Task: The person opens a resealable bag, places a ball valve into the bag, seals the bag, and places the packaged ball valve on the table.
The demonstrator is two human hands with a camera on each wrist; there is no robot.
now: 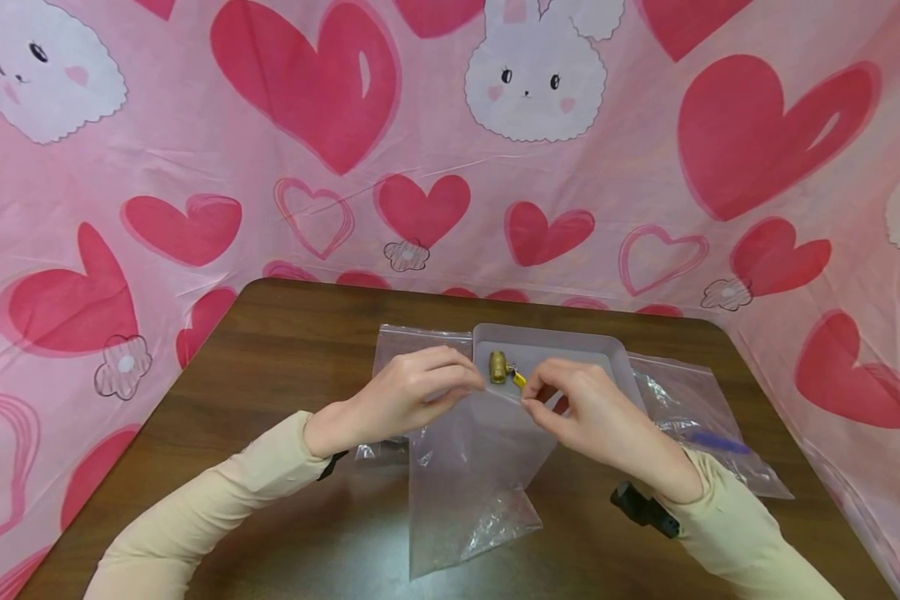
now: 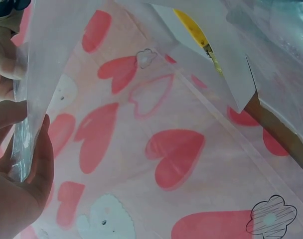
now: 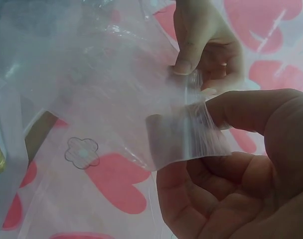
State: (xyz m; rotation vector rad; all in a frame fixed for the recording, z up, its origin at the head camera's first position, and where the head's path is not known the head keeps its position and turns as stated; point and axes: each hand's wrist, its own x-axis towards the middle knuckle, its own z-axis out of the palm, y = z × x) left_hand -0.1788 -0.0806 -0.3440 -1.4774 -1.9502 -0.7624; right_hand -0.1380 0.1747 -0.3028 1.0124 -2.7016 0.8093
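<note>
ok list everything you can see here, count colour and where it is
clear plastic bag: 1, see-through, held up by its top edge over the middle of the table
brass fitting: 1, gold with a yellow tag, in the tray
tray: 1, pale grey, at the back middle of the table
spare bags: at least 2, clear, flat on the table either side of the tray
table: 1, dark brown wood
backdrop cloth: 1, pink with red hearts and white bunnies, behind and beside the table
left hand: 1, pinches the bag's top edge
right hand: 1, pinches the same edge
</note>
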